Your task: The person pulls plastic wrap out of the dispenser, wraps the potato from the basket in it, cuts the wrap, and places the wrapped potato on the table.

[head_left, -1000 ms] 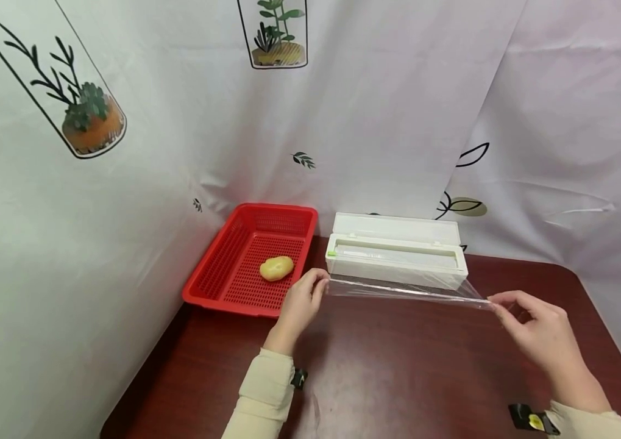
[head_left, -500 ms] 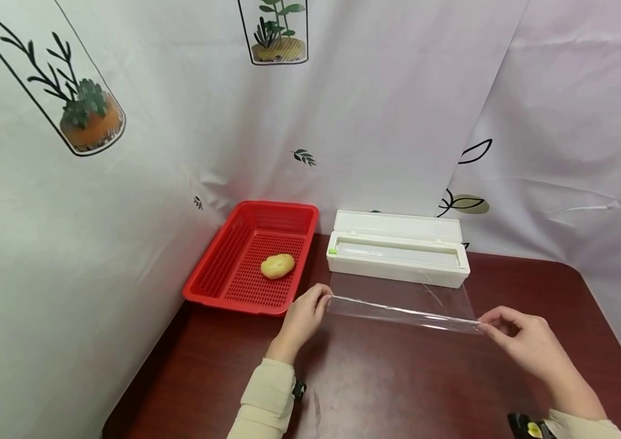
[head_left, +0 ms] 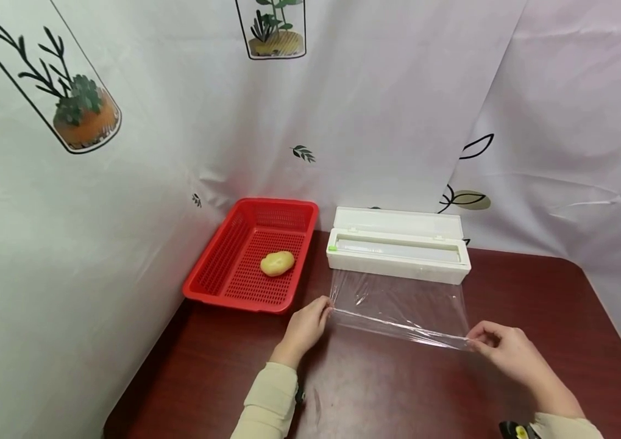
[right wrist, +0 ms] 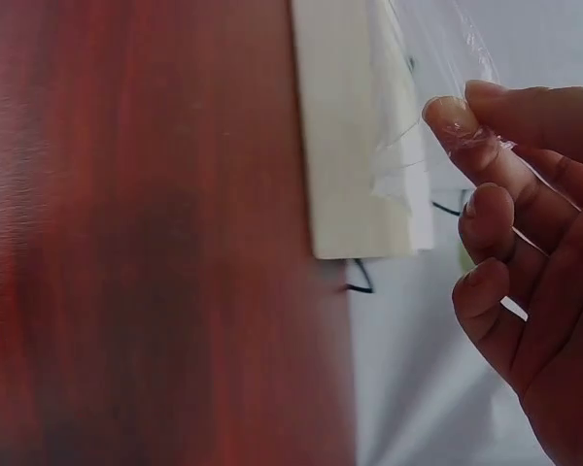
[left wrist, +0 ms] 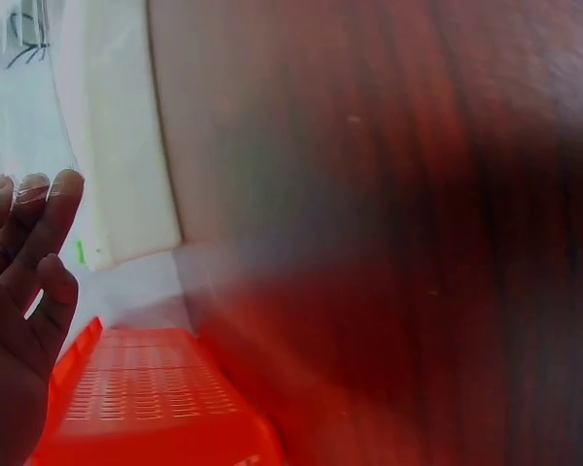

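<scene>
A clear sheet of plastic wrap [head_left: 398, 305] stretches from the front of a white wrap dispenser box [head_left: 398, 265], whose lid stands open at the back. My left hand [head_left: 306, 326] pinches the sheet's near left corner, close to the red basket. At the near right corner, my right hand [head_left: 507, 356] pinches the wrap between thumb and index finger. In the right wrist view the film [right wrist: 457, 58] bunches at those fingertips, while the other fingers of the right hand [right wrist: 554, 233] curl loosely. The left hand [left wrist: 24, 291] shows at the edge of the left wrist view.
A red perforated basket [head_left: 200, 292] stands at the back left, with one potato [head_left: 277, 263] in it. Everything rests on a dark reddish-brown table [head_left: 387, 396]. White printed curtains [head_left: 376, 122] hang behind and at the sides.
Both hands have moved nearer to me, drawing a longer sheet of wrap out of the box. The right hand has also shifted a little left. Box and basket stay in place.
</scene>
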Tool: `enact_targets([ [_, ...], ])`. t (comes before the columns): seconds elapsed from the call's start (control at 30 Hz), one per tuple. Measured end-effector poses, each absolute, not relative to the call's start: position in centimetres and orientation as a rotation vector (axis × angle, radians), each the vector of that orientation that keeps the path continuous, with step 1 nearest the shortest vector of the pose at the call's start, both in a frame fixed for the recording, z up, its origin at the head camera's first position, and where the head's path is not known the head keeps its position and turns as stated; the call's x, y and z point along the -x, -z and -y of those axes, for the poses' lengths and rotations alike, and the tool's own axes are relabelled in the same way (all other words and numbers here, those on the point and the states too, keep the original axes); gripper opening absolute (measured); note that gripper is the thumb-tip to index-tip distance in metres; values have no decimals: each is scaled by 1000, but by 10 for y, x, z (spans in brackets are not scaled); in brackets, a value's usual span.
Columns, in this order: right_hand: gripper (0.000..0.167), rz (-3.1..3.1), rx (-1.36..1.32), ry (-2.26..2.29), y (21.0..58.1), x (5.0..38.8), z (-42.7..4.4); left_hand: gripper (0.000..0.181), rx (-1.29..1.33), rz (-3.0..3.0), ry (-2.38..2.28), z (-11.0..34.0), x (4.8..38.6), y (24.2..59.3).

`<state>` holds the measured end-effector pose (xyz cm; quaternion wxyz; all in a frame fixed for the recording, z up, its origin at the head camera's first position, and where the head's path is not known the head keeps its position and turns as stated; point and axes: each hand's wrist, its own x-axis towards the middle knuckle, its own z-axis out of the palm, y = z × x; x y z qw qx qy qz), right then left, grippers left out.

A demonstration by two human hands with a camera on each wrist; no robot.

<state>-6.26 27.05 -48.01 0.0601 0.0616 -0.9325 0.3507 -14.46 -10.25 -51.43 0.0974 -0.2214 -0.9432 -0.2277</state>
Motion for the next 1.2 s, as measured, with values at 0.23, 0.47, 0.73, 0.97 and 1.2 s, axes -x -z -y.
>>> enact_targets([
  [0.23,15,2887,-200,-1065,499,64,-270,6,738,2768,567,105,144,526],
  [0.47,15,2986,-206,-976,505,62,-269,4,845,2734,505,108,140,528],
  [0.73,18,3062,-220,-876,515,59,-268,10,973,2655,409,113,136,539],
  [0.97,18,3120,-254,-727,525,56,-264,7,1083,2737,298,118,130,548],
  [1.2,27,3026,-375,-516,534,47,-256,7,1207,2714,241,118,127,547],
])
